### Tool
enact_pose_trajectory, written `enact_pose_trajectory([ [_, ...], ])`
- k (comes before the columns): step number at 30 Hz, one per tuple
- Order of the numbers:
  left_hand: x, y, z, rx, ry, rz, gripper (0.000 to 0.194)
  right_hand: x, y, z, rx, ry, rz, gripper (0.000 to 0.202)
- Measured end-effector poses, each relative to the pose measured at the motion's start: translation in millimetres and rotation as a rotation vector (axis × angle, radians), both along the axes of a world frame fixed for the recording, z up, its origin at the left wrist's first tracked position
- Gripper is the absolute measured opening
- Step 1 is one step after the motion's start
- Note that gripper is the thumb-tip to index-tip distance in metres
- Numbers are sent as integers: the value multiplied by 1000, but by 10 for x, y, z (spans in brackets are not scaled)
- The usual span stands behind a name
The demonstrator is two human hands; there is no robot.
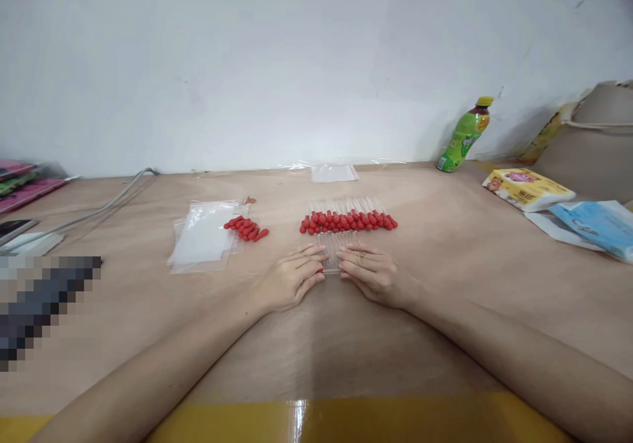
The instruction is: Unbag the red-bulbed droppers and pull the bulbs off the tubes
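In front of me, my left hand [294, 277] has its thumb and fingers closed on a red rubber bulb [320, 271], of which only a small bit shows. A clear glass dropper tube [333, 272] lies crosswise from there to my right hand [373, 275], whose thumb and fingers are closed at its other end. Under and between the fingertips lies a row of loose glass tubes [336, 245], partly hidden by both hands. Just beyond is a row of droppers [349, 220] with red bulbs towards me and glass stems pointing away.
Left of the hands lie a pile of loose red bulbs [247, 227] and clear zip bags [205, 232]. Another bag [335, 173] is by the wall. A green bottle [465, 136], yellow tissue pack [527, 189] and blue pack [596, 225] stand right. A grey cable [119, 196] runs left.
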State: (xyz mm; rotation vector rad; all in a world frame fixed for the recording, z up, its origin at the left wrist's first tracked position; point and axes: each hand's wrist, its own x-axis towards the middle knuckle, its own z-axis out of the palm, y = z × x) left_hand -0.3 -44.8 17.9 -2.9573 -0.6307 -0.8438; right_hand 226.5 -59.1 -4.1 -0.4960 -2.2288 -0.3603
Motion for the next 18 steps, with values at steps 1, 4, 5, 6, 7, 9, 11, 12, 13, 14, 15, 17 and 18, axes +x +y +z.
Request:
enact_pose_trajectory([
  [1, -3, -4, -1, 2, -1, -1, 18, 5, -2, -3, -1, 4, 3, 22],
  [4, -5, -17, 2, 7, 9, -7, 18, 19, -3, -22, -6, 12, 21, 25],
  [5, -4, -21, 3, 3, 16, -5, 18, 21, -3, -31, -6, 17, 27, 26],
  [6, -4, -24, 4, 2, 20, -3, 18, 23, -3, -41, -10, 18, 31, 27],
  [7, -5, -26, 4, 2, 22, -3, 18, 26, -4, -51, -13, 21, 36, 27],
  [9, -20, -22, 0, 9, 21, -12, 18, 40, -7, -67, -22, 21, 45, 29],
  [11, -60, -9, -7, 12, 16, -12, 20, 76, -12, -71, -37, 34, 43, 29],
  [12, -90, -2, -11, 7, 13, 6, 22, 104, -14, -67, -50, 55, 29, 29],
  [13, -124, 5, -15, -1, 8, 35, 24, 136, -15, -58, -69, 84, 3, 29],
  [14, -160, 11, -18, -6, -3, 74, 26, 171, -15, -46, -92, 115, -32, 28],
  [15, -194, 16, -20, -11, -17, 113, 26, 205, -13, -32, -116, 144, -80, 26],
  [17, -248, 27, -19, -6, -58, 183, 22, 263, -4, -2, -158, 169, -205, 22],
  [18, -268, 37, -16, 10, -95, 217, 19, 285, 3, 10, -172, 167, -277, 20],
])
